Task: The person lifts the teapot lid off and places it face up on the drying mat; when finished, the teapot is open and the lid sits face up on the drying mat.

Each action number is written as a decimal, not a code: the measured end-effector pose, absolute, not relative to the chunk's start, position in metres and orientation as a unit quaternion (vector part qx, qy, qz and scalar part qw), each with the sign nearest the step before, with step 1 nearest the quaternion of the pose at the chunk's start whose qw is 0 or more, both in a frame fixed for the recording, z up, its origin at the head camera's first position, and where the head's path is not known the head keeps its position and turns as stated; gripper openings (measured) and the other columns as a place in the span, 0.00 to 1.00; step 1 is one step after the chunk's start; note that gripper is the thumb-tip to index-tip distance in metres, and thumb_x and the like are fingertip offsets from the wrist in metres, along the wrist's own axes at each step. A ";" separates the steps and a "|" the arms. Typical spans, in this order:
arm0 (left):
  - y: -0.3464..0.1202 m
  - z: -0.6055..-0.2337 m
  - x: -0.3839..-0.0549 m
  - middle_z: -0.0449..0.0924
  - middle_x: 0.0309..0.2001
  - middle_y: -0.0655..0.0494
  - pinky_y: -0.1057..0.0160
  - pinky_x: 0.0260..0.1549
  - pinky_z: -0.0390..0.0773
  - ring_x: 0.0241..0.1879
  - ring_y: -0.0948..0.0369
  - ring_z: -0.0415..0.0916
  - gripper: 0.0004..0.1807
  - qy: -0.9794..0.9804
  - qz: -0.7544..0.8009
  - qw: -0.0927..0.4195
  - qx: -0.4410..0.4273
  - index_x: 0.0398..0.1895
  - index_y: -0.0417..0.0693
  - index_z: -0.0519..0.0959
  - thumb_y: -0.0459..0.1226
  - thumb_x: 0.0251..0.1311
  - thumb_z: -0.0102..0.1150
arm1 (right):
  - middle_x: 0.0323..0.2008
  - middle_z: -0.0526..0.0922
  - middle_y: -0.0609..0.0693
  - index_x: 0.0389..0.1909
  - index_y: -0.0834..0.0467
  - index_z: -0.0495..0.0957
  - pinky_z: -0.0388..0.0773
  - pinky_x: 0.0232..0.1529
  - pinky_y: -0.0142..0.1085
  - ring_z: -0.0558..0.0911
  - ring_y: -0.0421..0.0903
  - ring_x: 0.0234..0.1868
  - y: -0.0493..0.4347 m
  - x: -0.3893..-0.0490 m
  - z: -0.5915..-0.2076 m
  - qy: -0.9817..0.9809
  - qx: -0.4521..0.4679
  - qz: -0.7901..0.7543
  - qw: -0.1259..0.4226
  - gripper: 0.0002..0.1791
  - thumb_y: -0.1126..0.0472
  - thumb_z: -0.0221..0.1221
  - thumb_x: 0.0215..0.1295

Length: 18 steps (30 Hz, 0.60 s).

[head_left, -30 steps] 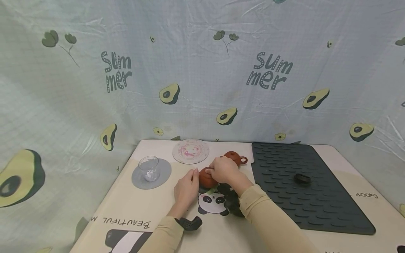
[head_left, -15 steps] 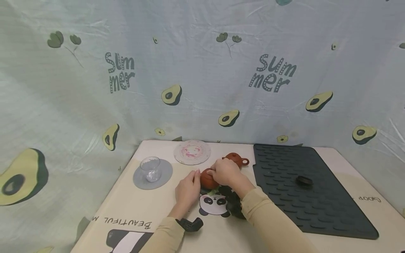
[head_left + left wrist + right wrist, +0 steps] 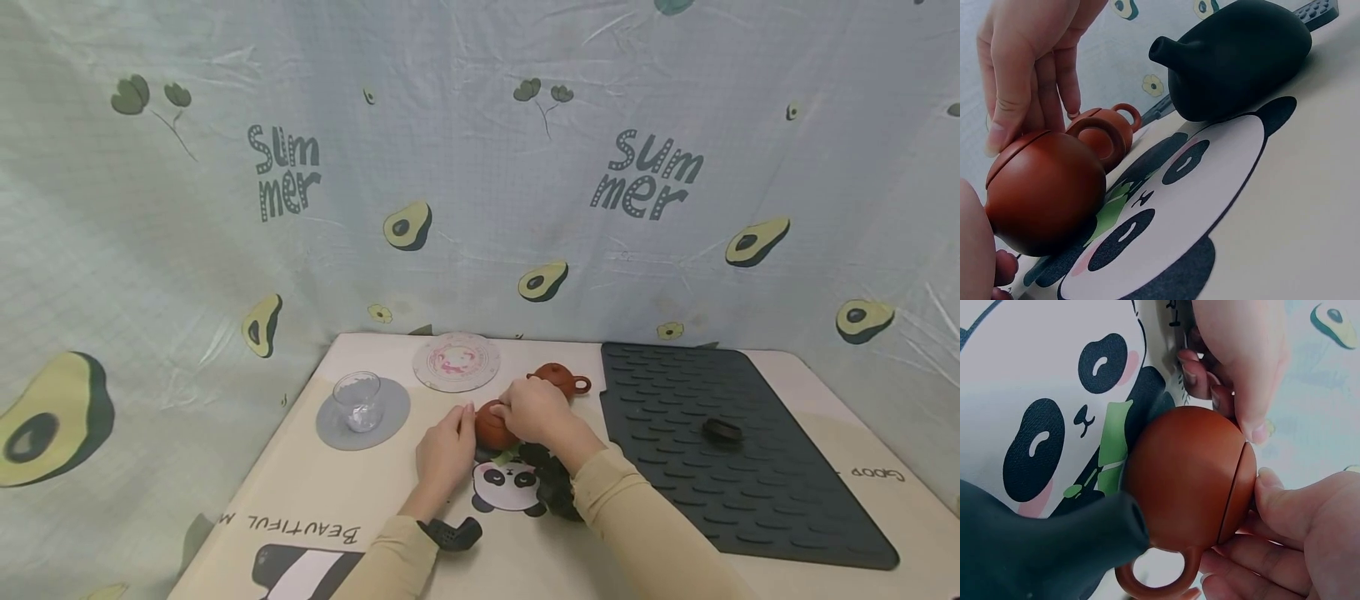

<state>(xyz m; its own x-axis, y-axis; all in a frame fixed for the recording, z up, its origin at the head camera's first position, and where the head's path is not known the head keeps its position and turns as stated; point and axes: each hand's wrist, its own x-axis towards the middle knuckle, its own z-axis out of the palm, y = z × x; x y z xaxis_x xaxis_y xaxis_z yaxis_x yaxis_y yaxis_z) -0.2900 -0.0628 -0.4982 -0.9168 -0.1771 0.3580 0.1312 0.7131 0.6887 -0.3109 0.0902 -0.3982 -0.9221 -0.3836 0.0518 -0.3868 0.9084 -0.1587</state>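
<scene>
Both hands are at a round reddish-brown clay teapot [image 3: 1179, 475], which sits over the printed panda. At its spout side, my left hand [image 3: 444, 450] holds on with its thumb and curled fingers; the spout is mostly hidden. From above, my right hand [image 3: 536, 410] pinches the lid [image 3: 1244, 494], thumb against its top and fingers at its far edge. The lid sits in place, and its knob is hidden. A loop handle [image 3: 1161, 590] faces the dark pot [image 3: 1241, 62], which has a short tubular spout and stands near the right wrist.
A second clay teapot [image 3: 555, 377] stands just behind the right hand. To the left is a clear glass cup [image 3: 357, 402] on a grey round mat [image 3: 396, 417]. A pink-patterned disc [image 3: 456, 362] lies at the back. A small black piece [image 3: 722, 430] rests on the dark ridged mat [image 3: 675, 383].
The head view has shifted slightly. Both hands and the teapot keep the same places on the table.
</scene>
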 end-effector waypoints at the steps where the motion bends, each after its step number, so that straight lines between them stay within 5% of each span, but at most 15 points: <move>1: -0.063 -0.498 -0.290 0.64 0.16 0.61 0.61 0.22 0.60 0.18 0.61 0.63 0.22 -0.902 -0.379 0.204 0.013 0.27 0.55 0.72 0.52 0.80 0.42 | 0.19 0.77 0.43 0.37 0.53 0.90 0.71 0.30 0.36 0.75 0.43 0.24 0.090 -0.311 -0.398 -0.977 0.199 0.082 0.010 0.14 0.47 0.63 0.72; 11: -0.064 -0.498 -0.288 0.64 0.15 0.61 0.61 0.22 0.61 0.18 0.61 0.64 0.21 -0.907 -0.367 0.206 0.016 0.27 0.56 0.72 0.52 0.80 0.43 | 0.22 0.80 0.42 0.42 0.50 0.91 0.71 0.31 0.37 0.76 0.43 0.25 0.092 -0.312 -0.401 -0.973 0.215 0.081 0.027 0.16 0.44 0.62 0.72; 18: -0.063 -0.499 -0.287 0.64 0.15 0.62 0.62 0.22 0.60 0.18 0.62 0.63 0.21 -0.905 -0.367 0.215 0.016 0.27 0.56 0.73 0.52 0.80 0.43 | 0.15 0.76 0.41 0.33 0.48 0.91 0.68 0.28 0.37 0.75 0.43 0.23 0.091 -0.312 -0.399 -0.972 0.218 0.083 0.026 0.17 0.42 0.61 0.72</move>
